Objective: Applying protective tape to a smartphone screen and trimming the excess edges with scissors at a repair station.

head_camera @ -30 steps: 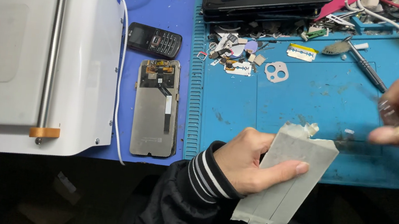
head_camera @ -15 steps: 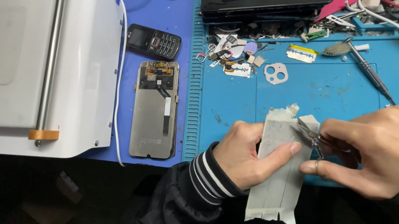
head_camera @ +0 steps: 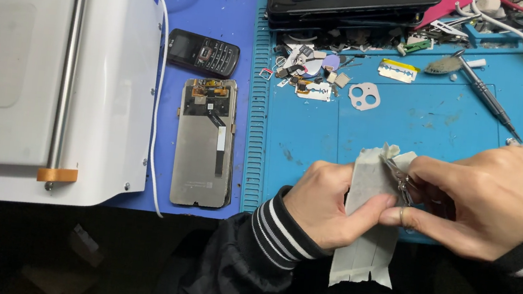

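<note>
Grey film-covered strip (head_camera: 365, 244) sits low in the head view, at about 5 o'clock from the middle of the blue work mat (head_camera: 435, 121), its lower end hanging over the dark jacket. Left hand (head_camera: 327, 204) clamps it from the 9 o'clock side, thumb pressed across its face and fingers curled behind. Right hand (head_camera: 485, 199) comes in from 3 o'clock, fingers pinched tight on metal tweezers (head_camera: 398, 172) whose tips touch the strip's crumpled upper end. At 9 o'clock from the hands lies an opened phone screen panel (head_camera: 205, 142), back up, with a small black keypad phone (head_camera: 203, 52) at its 12 o'clock. A white machine with a steel roller (head_camera: 53, 71) fills the far 9 o'clock side
</note>
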